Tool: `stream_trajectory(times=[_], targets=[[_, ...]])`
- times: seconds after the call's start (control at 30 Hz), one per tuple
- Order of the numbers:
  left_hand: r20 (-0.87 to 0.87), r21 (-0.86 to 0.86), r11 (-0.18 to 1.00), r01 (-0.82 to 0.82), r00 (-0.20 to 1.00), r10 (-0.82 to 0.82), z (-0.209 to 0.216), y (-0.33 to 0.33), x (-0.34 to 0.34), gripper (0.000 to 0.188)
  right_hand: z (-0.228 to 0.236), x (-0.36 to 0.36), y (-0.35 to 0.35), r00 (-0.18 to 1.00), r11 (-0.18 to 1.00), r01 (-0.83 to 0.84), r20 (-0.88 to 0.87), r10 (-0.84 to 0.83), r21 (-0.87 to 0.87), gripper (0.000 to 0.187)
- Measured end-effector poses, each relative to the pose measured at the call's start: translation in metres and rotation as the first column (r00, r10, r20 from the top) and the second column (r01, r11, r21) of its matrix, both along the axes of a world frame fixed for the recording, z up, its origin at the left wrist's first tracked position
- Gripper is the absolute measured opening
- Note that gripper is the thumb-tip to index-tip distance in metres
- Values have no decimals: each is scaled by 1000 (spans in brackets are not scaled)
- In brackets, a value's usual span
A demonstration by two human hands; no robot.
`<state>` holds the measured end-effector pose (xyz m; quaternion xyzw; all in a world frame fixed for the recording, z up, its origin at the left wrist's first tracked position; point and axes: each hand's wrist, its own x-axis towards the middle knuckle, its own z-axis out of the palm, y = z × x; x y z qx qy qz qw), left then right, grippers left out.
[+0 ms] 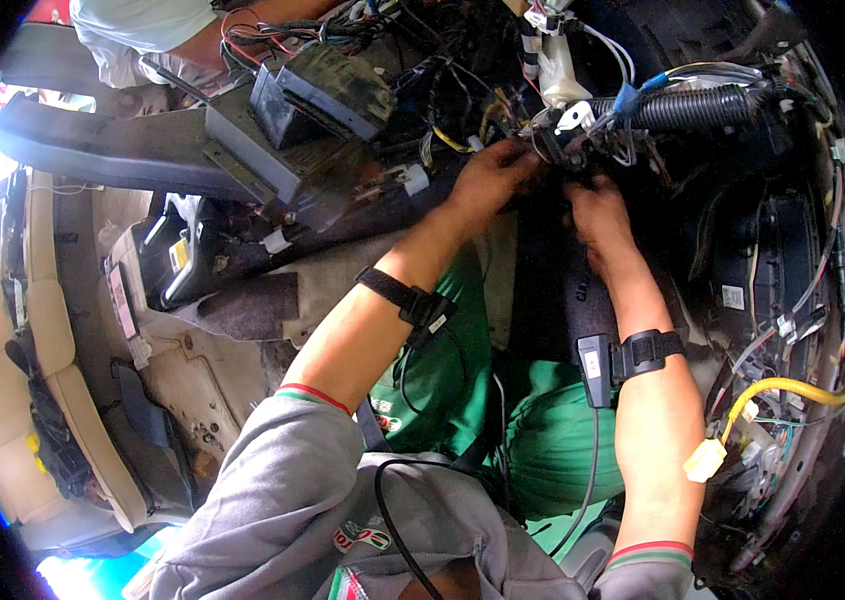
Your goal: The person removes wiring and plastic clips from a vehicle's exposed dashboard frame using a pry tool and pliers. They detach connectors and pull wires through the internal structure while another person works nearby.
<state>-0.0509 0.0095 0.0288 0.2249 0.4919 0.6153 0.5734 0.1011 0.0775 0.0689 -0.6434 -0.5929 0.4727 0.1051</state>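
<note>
Both my arms reach forward into the opened dashboard area of a stripped car interior. My left hand (496, 182) is closed, its fingertips pinched together among dark wiring and brackets; whatever they grip is hidden in shadow. Close to its right, my right hand (600, 212) is curled with the knuckles up, fingers bent in below a dark bracket (575, 152), and what it holds cannot be made out. Just above both hands hang a white connector (575, 117) and a bundle of wires with blue tape (627, 103). A yellow-sleeved wire (453, 141) runs beside my left hand.
A black corrugated hose (693, 108) crosses at upper right. Grey metal brackets (328, 100) and a long dark duct (123, 145) lie to the left. A yellow cable (793, 387) with a connector hangs by my right forearm. Another person's arm (243, 30) shows at the top. Beige seats (3, 330) stand far left.
</note>
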Motion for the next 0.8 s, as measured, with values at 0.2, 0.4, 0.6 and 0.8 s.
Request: stream_trajectory(times=[0.2,0.4,0.6,0.8], targets=[[-574,13,998,-54,817,52,-24,-5,-4,33,4,-9,-10,969,964,-227,-68,238,142,36],[-694,-23,999,-34,720,8,-41,-9,-6,34,2,-8,-8,972,955,-236,66,227,182,35],[-693,-94,995,32,716,-88,-29,-7,-12,39,-7,10,7,855,812,-479,385,347,334,37],[-864,-206,975,88,451,-223,17,-28,-9,48,8,-12,-6,983,845,-151,-14,184,514,36]])
